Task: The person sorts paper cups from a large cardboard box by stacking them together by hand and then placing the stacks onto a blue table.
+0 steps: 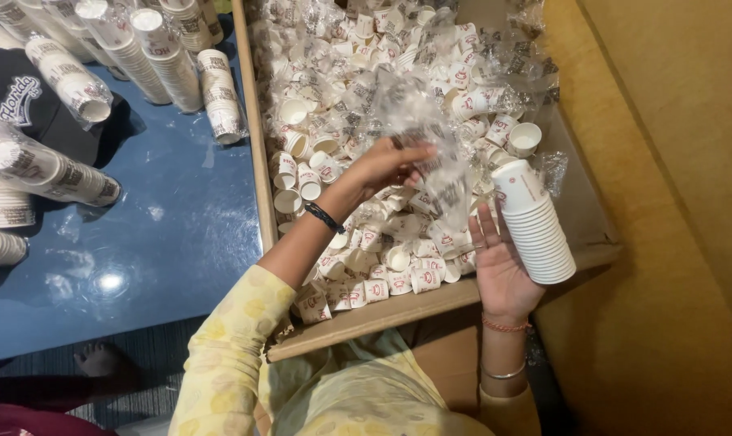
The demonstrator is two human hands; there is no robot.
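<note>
Cup stack [537,228]: nested white paper cups in the right hand, near the front right corner of the cardboard box [398,311]; long axis tilted, the rim end pointing down and right, the base end up and left.
Right hand [501,262]: palm up, fingers curled loosely around the stack's side.
Left hand [386,164]: fingers pinched shut on a clear plastic sleeve [426,133], raised over the box's middle.
Sleeve: crumpled, hanging down to just beside the stack's upper end.
Loose cups [366,242]: small white ones with red print, heaped across the box beneath both hands.
Blue table [164,234]: left of the box, carrying wrapped cup stacks [172,64] along its far edge and a black cap [19,101].
</note>
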